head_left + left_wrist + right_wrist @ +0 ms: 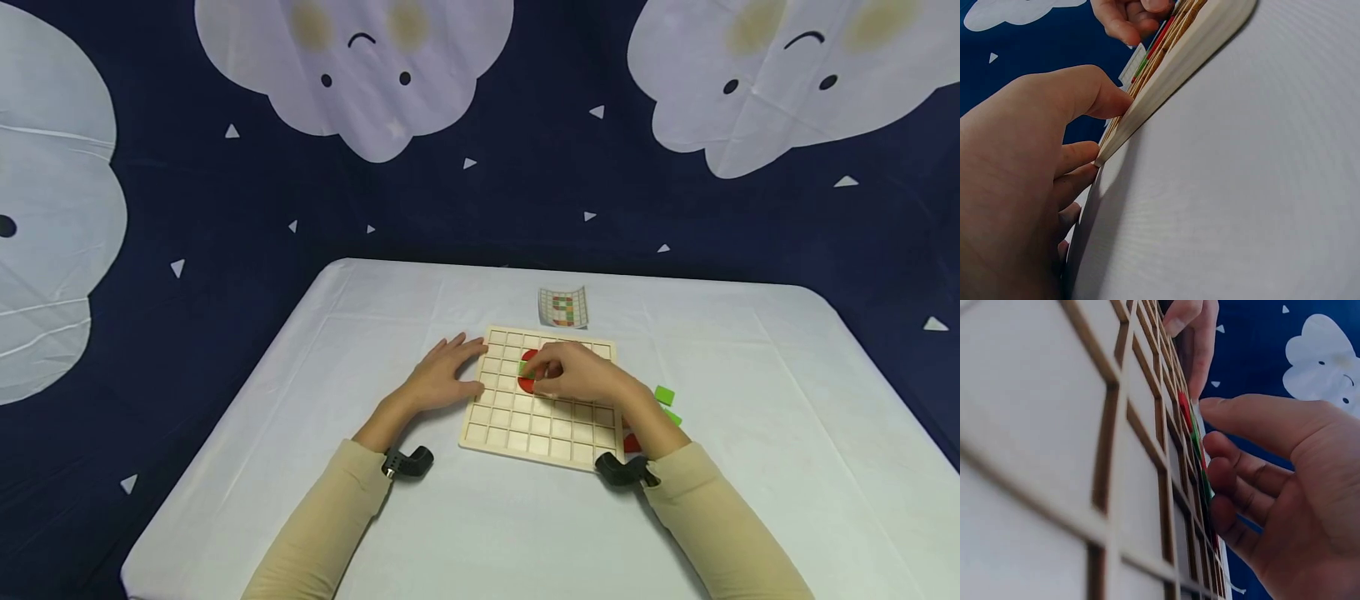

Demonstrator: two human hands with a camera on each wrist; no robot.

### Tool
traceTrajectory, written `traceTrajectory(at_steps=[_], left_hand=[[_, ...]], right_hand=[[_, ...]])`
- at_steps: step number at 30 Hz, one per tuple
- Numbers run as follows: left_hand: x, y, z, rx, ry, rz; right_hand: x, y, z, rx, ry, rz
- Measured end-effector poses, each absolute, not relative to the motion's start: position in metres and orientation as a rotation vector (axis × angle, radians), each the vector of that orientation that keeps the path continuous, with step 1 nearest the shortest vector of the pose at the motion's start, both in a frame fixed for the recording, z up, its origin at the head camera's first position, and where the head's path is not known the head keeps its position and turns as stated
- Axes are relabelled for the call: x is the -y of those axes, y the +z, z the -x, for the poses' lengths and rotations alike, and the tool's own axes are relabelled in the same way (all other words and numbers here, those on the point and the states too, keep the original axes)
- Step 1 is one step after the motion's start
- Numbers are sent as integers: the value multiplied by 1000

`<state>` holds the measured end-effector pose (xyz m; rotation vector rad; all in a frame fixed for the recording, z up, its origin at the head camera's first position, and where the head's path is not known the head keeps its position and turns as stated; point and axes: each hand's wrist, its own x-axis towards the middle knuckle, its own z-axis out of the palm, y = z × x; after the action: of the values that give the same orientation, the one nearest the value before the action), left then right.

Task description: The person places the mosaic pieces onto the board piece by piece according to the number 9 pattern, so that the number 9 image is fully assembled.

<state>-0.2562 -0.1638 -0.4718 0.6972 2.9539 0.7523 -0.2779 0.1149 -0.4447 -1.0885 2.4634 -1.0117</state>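
A wooden grid board [517,422] lies on the table in the head view. My left hand [446,375] is beside its left side, and its thumb and fingertips touch the rim with the fingers spread. Over the upper middle of the board is my right hand [581,372], fingers loosely bent, thumb apart from the fingertips in the right wrist view. Just at those fingertips, a green square tile [522,367] sits between two rounded red tiles, an upper one [529,355] and a lower one [526,385]. My right hand hides further cells; no held tile shows.
Behind the board lies a small printed pattern card [564,308]. To its right are loose green tiles [664,395] and a red tile [632,442], partly covered by the right forearm. A white cloth covers the table [300,400]; a dark blue cloud-patterned curtain [525,200] hangs behind.
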Motion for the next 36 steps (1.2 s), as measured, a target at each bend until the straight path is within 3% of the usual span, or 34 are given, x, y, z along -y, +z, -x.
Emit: traceTrajectory(at_steps=[36], left_hand=[[162,-472,256,-2971,729,-675]], right_hand=[[-176,-441,274,-2587,-973,883]])
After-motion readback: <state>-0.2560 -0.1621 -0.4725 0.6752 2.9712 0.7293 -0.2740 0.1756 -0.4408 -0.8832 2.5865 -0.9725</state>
